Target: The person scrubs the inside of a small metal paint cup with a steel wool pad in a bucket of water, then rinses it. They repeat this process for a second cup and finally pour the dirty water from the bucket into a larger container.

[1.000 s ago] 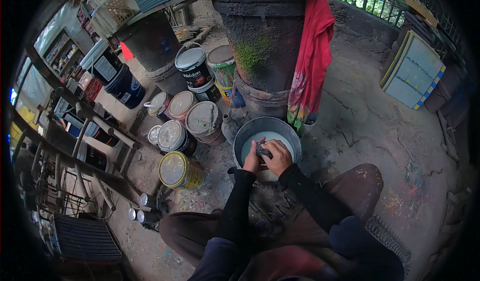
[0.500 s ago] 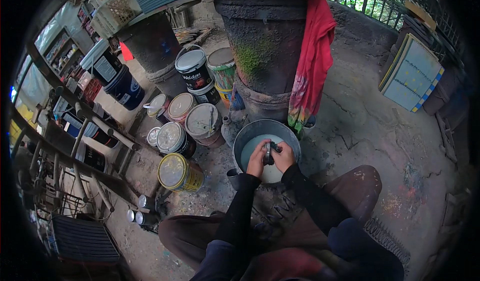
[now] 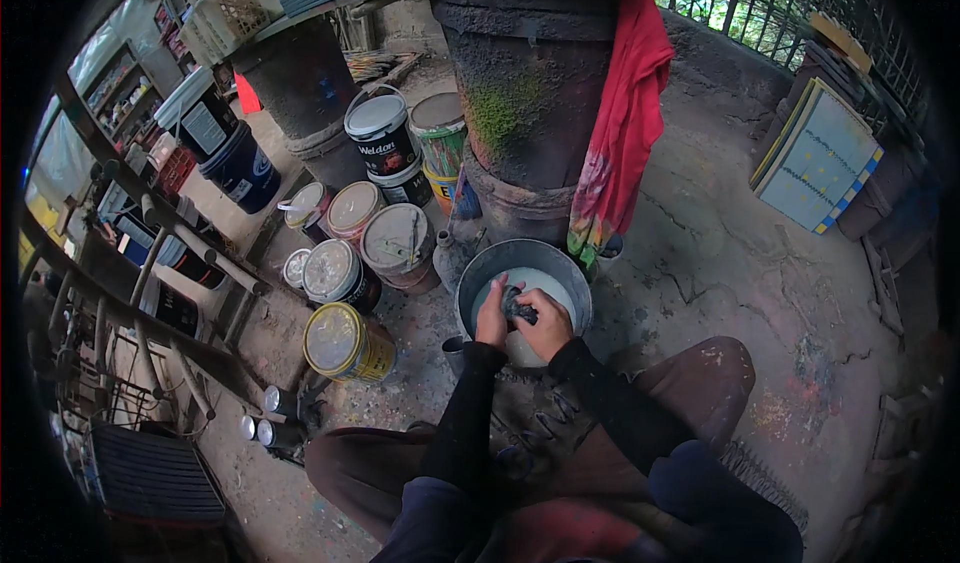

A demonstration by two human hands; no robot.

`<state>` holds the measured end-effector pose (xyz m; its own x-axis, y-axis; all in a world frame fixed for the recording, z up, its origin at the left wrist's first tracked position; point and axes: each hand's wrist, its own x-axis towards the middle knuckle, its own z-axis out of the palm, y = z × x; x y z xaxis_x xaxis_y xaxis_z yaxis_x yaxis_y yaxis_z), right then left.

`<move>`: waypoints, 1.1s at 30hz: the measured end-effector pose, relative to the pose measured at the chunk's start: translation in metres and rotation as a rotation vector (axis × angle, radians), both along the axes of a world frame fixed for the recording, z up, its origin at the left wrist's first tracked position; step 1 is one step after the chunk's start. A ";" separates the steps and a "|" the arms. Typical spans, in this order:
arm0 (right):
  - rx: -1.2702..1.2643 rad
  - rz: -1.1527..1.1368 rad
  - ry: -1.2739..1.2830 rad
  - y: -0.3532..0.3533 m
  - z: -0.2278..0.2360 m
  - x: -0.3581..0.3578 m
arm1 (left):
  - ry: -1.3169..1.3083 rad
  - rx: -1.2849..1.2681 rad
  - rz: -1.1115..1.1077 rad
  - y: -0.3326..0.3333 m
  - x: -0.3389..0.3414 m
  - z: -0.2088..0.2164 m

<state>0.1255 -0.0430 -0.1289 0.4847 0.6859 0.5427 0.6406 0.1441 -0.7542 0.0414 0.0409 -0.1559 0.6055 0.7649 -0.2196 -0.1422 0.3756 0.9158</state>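
Note:
Both my hands are over a round grey bucket (image 3: pixel 580 281) that holds a milky, pale liquid. Between them is a small dark grey, lumpy object (image 3: pixel 517 306) whose kind I cannot make out. My left hand (image 3: pixel 492 315) supports it from the left, its thumb upright beside it. My right hand (image 3: pixel 546 327) wraps its fingers round the object from the right. Part of the object is hidden by the fingers. A dark cup (image 3: pixel 453 349) stands at the bucket's left side, and a grey, narrow-necked jug (image 3: pixel 452 256) is behind it.
Several lidded paint pails, including a yellow one (image 3: pixel 349 341), stand to the left. Behind the bucket rises a big dark pot (image 3: pixel 525 93) with a red cloth (image 3: pixel 632 93) hanging beside it. Metal coil springs (image 3: pixel 765 483) lie by my right leg. A ladder-like frame (image 3: pixel 150 293) leans at far left.
My right hand has turned and closed further over the dark object, and the object has rotated between my hands. The whole view has shifted slightly.

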 end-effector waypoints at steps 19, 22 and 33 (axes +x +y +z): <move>-0.217 -0.061 0.363 0.003 -0.032 0.021 | -0.017 0.590 -0.047 -0.004 0.005 -0.014; -0.035 0.070 -0.016 -0.002 0.000 -0.006 | -0.161 -0.058 -0.010 0.006 -0.003 -0.015; -0.045 0.078 0.088 0.004 -0.003 -0.007 | -0.122 0.087 -0.042 0.008 -0.012 -0.011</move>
<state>0.1181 -0.0390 -0.1317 0.4728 0.7464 0.4683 0.5600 0.1557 -0.8137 0.0299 0.0484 -0.1672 0.6559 0.7510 -0.0765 -0.2404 0.3039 0.9219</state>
